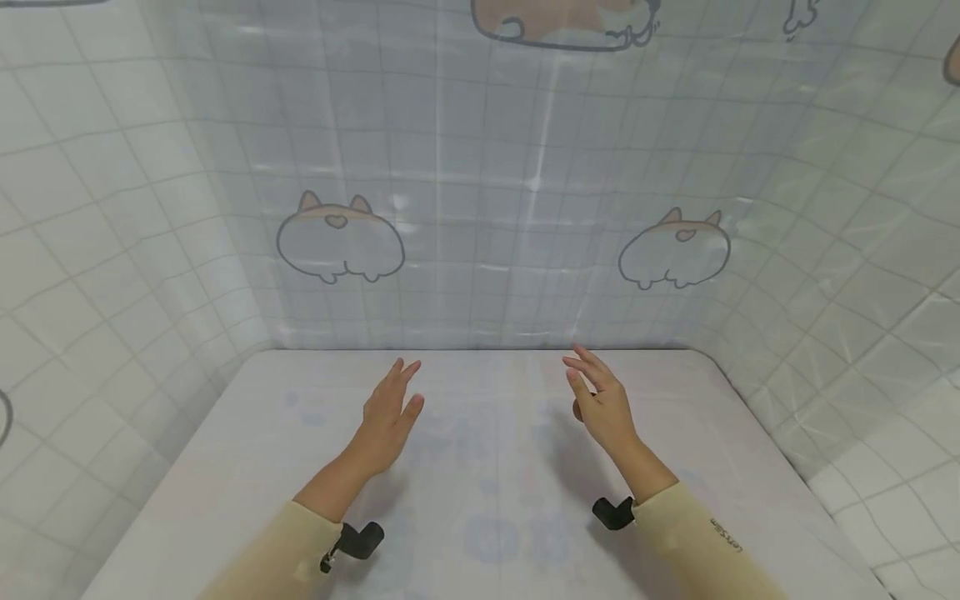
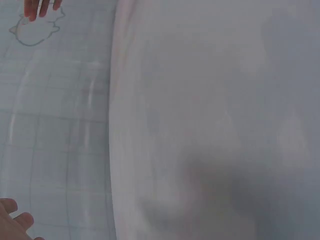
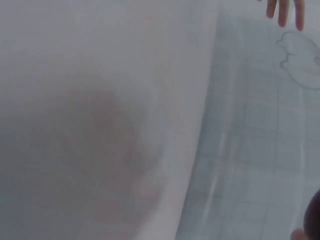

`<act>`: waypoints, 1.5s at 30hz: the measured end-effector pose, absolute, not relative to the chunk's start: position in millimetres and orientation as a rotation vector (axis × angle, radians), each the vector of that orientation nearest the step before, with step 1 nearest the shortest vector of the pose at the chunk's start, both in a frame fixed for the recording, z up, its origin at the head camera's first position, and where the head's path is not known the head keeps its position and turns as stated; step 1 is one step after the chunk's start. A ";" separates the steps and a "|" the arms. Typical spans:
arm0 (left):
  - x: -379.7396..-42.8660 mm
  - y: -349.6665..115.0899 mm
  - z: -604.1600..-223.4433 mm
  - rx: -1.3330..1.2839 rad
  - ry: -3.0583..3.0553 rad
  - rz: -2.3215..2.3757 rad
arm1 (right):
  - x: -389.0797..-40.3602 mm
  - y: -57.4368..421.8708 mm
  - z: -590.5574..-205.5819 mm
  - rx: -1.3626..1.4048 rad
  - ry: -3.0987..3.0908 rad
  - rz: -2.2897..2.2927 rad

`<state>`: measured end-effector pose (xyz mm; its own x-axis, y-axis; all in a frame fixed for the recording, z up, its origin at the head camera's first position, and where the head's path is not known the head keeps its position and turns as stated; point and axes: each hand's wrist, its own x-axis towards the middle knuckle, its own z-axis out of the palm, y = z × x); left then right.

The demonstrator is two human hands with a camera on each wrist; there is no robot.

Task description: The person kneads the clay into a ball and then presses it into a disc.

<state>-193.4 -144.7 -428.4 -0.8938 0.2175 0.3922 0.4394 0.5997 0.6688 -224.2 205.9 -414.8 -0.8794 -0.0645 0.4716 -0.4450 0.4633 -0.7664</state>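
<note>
My left hand (image 1: 386, 421) hovers over the white table (image 1: 480, 467), palm turned inward, fingers apart from the thumb and holding nothing. Across from it, my right hand (image 1: 606, 408) is raised at about the same height. Its thumb and fingers hold a small dark brown rounded thing (image 1: 577, 410), mostly hidden behind the hand in the head view. The right wrist view shows the smooth curved side of this brown thing (image 3: 313, 220) at its lower right edge, with a fingertip (image 3: 298, 234) beside it; I cannot tell its kind.
White sheeting with a grid pattern (image 1: 480, 167) rises along the back and both sides of the table, printed with cartoon dogs (image 1: 341, 242). Black camera mounts (image 1: 362, 540) sit at both wrists, over cream sleeves (image 1: 270, 554). Soft shadows fall beneath the hands.
</note>
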 end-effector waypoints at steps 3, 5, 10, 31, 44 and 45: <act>-193.3 -152.6 -427.2 -0.538 -2.618 -1.037 | -228.1 215.9 -414.9 0.405 -2.440 1.280; -193.4 -157.6 -426.9 -0.525 -2.661 -0.949 | -230.1 221.3 -414.1 0.410 -2.475 1.221; -194.2 -168.3 -428.4 -0.488 -2.732 -0.757 | -233.6 231.8 -412.0 0.439 -2.524 1.088; -191.2 -194.5 -463.3 -0.385 -2.876 -0.517 | -252.2 248.3 -471.3 0.579 -3.121 0.712; -191.9 -198.2 -463.1 -0.377 -2.884 -0.533 | -248.5 252.6 -460.7 0.575 -3.218 0.651; -192.7 -198.9 -464.3 -0.377 -2.891 -0.531 | -247.8 253.6 -459.4 0.577 -3.224 0.653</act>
<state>-192.7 -198.9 -464.3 -0.9520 0.2142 0.2186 0.2779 0.9042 0.3244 -247.8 253.6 -459.4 -0.9213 -0.3686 -0.1234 -0.2916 0.8653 -0.4078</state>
